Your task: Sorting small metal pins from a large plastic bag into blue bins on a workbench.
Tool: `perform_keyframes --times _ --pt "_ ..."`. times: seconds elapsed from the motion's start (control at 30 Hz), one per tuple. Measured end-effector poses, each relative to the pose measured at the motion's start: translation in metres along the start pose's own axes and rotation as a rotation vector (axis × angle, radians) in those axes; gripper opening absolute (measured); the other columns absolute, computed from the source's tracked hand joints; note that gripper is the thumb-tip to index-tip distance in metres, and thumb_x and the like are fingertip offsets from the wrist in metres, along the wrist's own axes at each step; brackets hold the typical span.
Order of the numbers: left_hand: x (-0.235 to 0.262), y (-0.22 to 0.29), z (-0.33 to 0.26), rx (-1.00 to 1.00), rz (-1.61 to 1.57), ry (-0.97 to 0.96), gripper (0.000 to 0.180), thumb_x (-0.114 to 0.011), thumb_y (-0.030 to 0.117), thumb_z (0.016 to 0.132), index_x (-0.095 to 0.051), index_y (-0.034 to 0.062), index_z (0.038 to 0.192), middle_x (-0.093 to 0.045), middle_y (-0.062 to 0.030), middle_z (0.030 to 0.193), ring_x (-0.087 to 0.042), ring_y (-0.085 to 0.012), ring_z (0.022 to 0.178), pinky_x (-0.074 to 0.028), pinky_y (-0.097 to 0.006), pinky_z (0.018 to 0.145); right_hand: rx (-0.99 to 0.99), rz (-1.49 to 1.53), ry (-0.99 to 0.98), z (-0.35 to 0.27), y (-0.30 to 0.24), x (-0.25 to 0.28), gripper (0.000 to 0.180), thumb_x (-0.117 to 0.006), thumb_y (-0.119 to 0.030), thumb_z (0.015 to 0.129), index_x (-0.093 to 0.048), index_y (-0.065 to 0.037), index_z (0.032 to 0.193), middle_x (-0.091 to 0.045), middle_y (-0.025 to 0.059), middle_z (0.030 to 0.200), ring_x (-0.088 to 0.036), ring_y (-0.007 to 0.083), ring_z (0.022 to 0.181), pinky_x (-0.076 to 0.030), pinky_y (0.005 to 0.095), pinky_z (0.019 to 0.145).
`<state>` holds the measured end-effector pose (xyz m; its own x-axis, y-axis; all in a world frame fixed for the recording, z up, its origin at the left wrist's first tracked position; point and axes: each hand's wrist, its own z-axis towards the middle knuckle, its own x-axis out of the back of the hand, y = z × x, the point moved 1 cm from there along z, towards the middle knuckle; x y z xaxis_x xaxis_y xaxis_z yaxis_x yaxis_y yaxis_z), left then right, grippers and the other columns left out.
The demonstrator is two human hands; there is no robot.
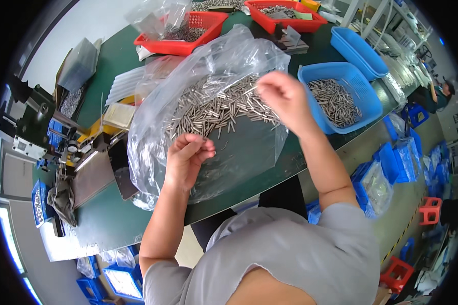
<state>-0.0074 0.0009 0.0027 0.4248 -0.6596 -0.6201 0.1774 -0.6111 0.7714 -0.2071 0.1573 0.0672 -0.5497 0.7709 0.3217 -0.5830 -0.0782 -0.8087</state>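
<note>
Many small silvery metal pins (208,114) lie heaped on a large clear plastic bag (239,165) spread over the green table. My left hand (185,158) is at the near left edge of the heap, its fingers curled in and the thumb against them; whatever is in them is hidden. Over the right part of the heap is my right hand (286,101), slightly blurred, with fingers bent together; I cannot make out what they hold. Just to its right, a blue plastic basket (374,99) holds more of the same kind of pins (335,101).
Behind the bag stand two red baskets (216,23) (318,23) of metal parts. A second blue basket (359,48) is at the far right. A metal bench device (35,127) occupies the left. Blue crates (366,178) and red stools (431,210) stand on the floor; another person (437,96) is far right.
</note>
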Motion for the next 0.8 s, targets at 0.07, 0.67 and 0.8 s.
perform_keyframes --times 0.07,0.67,0.8 --pt "-0.003 0.001 0.002 -0.011 -0.017 -0.012 0.007 -0.052 0.003 0.087 -0.057 -0.0007 0.086 -0.064 -0.0157 0.083 -0.064 -0.0223 0.075 -0.054 -0.033 0.070 0.062 -0.286 0.237 0.003 -0.012 0.042 0.003 -0.060 -0.006 0.083 -0.061 -0.005 0.086 -0.056 -0.0025 0.068 -0.049 0.0029 0.061 -0.039 0.0192 0.055" --pt "0.005 0.012 0.004 -0.152 -0.033 0.080 0.008 -0.050 0.007 0.088 -0.056 0.0005 0.090 -0.062 -0.0150 0.084 -0.062 -0.0225 0.077 -0.052 -0.032 0.070 0.199 -0.537 -0.552 0.011 -0.008 -0.014 0.020 -0.061 -0.015 0.080 -0.061 -0.005 0.097 -0.060 0.0103 0.096 -0.060 0.0280 0.087 -0.047 0.0373 0.076" --pt "0.003 0.012 0.005 -0.203 -0.052 0.155 0.009 -0.051 0.007 0.088 -0.056 0.0005 0.089 -0.062 -0.0151 0.083 -0.062 -0.0220 0.076 -0.052 -0.031 0.069 0.437 -0.637 -0.575 0.017 0.024 -0.074 0.036 -0.067 -0.024 0.076 -0.059 -0.004 0.105 -0.058 0.0104 0.103 -0.055 0.0286 0.100 -0.045 0.0365 0.085"
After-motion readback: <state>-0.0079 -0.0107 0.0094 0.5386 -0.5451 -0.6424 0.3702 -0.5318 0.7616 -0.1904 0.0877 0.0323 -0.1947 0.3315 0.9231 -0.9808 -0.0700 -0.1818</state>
